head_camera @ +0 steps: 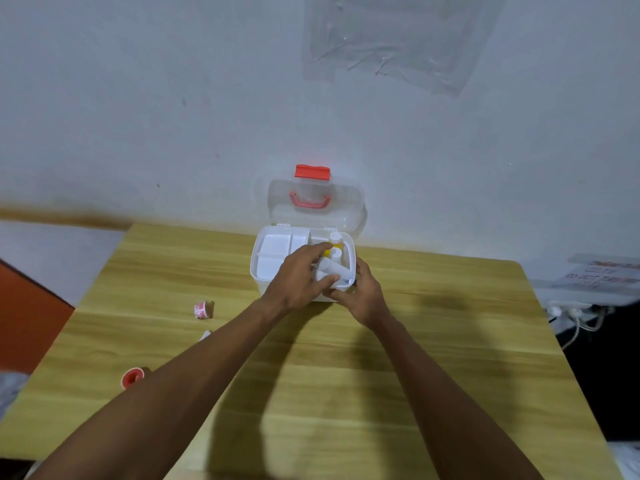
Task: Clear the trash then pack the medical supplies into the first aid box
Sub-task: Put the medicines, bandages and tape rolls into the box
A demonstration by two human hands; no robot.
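The first aid box (264, 276) is standing open at 12 o'clock on the wooden table (433, 341), its clear lid (346, 206) being leaned back against the pale wall (138, 116). A white bottle (335, 269) is being gripped by the curled fingers of the left hand (298, 282) over the box's 3 o'clock compartment, beside a yellow bottle (336, 241), probably to be fitted lying flat. The box's 5 o'clock corner is being clasped by the right hand (363, 296), seemingly for steadiness. A patterned tape roll (202, 310) and a red tape roll (131, 377) are lying unpacked near 8 o'clock.
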